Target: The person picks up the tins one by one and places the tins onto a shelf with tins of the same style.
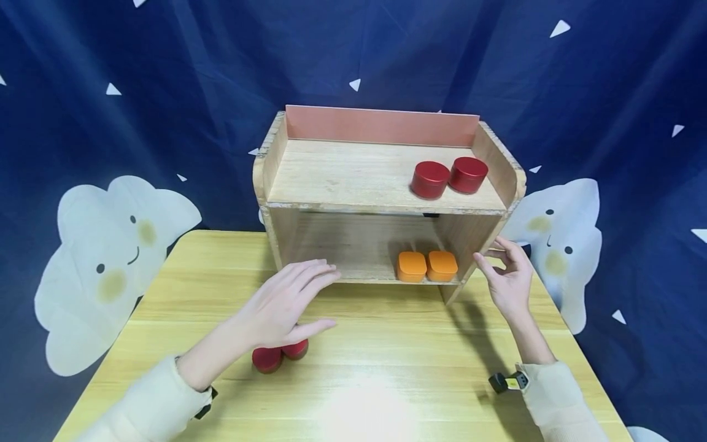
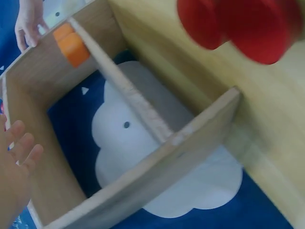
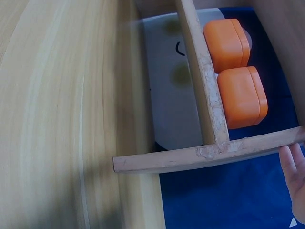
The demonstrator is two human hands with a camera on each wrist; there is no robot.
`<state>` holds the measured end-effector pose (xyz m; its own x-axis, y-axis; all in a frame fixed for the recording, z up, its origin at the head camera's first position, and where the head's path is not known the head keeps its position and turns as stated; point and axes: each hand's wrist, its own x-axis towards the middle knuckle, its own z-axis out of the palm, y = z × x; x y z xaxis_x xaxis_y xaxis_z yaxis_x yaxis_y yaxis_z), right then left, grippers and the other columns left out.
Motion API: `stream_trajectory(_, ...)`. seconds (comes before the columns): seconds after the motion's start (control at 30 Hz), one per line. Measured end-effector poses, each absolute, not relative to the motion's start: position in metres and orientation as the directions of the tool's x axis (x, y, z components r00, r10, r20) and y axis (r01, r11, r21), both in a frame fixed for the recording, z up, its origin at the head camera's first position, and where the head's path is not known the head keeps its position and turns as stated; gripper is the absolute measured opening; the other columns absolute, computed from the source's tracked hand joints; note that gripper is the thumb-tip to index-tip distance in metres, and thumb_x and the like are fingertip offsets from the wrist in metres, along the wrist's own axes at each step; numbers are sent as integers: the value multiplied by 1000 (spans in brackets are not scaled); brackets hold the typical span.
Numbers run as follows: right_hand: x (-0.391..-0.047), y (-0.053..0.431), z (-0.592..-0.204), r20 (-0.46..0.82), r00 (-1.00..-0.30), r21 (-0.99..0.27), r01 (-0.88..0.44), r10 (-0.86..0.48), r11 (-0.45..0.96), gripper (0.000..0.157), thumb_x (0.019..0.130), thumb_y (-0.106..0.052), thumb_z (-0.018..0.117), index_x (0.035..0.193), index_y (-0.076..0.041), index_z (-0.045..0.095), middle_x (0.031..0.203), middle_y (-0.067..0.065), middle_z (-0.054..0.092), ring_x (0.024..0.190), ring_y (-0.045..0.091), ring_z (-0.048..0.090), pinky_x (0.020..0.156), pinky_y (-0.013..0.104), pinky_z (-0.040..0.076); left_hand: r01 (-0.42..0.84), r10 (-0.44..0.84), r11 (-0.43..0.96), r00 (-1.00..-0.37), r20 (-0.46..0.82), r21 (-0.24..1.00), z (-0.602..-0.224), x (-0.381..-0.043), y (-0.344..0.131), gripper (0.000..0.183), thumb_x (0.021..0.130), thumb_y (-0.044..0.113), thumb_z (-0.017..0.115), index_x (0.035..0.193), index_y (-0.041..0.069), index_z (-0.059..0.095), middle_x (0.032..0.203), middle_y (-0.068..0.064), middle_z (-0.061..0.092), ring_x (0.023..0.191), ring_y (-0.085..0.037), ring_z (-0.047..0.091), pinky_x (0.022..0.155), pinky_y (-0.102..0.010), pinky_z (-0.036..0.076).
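A small wooden shelf unit (image 1: 353,207) stands on the table. My left hand (image 1: 289,301) hovers before its left part, fingers extended and thumb apart, holding nothing. Below that hand, two red round tins (image 1: 267,360) sit on the table, partly covered by it in the head view. My right hand (image 1: 509,276) is at the unit's right side panel (image 1: 483,236), its fingertips against the outer face in the right wrist view. Two orange rounded boxes (image 3: 242,98) stand side by side on the lower shelf, near that panel. Two more red tins (image 1: 430,180) rest on the top shelf's right part.
A pale wooden table (image 1: 375,344) carries the unit near its back edge. Behind hangs a dark blue curtain (image 1: 221,73) with white clouds and triangles. A pinkish back board (image 1: 381,126) rises along the top shelf.
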<state>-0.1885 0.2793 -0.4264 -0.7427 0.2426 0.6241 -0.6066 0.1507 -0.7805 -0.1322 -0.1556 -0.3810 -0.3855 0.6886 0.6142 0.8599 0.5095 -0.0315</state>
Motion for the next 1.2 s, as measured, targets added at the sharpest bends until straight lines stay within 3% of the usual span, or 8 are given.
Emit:
stream_trajectory(0.07,-189,279,-426,623,-743,-781,-606,245,151,49,82,26,70,129,11,66,112,-9,71,87,-1,73,60,8,55,856,684,516,-394,614,-25,-388,-131,-159,70,91,49,76,141,3,60,139,-15,65,132,-32,62,108,-48,55)
stream_trajectory(0.27,-188,280,-426,615,-749,-788,-598,247,145,49,83,25,70,129,9,67,112,-9,72,87,-1,73,61,8,56,839,664,543,-420,619,-13,-408,-125,-172,68,103,58,56,141,3,61,135,-14,67,125,-31,64,102,-46,56)
stream_trajectory(0.37,-188,280,-426,614,-750,-788,-598,246,148,49,83,24,70,129,8,68,112,-9,72,88,-2,73,60,8,55,823,658,568,-454,601,1,-417,-121,-179,70,103,61,55,141,3,60,136,-13,67,125,-31,64,103,-47,56)
stream_trajectory(0.63,-187,279,-425,609,-752,-792,-595,251,139,49,83,25,70,129,8,68,111,-10,72,87,-1,73,61,9,56,755,634,652,-589,500,63,-441,-107,-200,71,95,59,68,143,8,59,140,-10,65,135,-30,60,110,-48,54)
stream_trajectory(0.93,-188,279,-426,619,-745,-783,-609,250,125,49,82,26,70,128,10,67,111,-8,73,87,0,73,60,9,56,710,600,700,-645,473,81,-473,-94,-215,75,79,50,87,137,9,62,137,-5,66,129,-25,63,105,-46,57)
stream_trajectory(1.2,-188,279,-426,624,-740,-779,-614,249,129,49,82,26,70,128,9,68,110,-9,74,87,-1,73,60,9,56,688,587,722,-670,455,80,-493,-88,-230,77,78,49,88,139,10,62,137,-6,67,129,-26,64,106,-47,56)
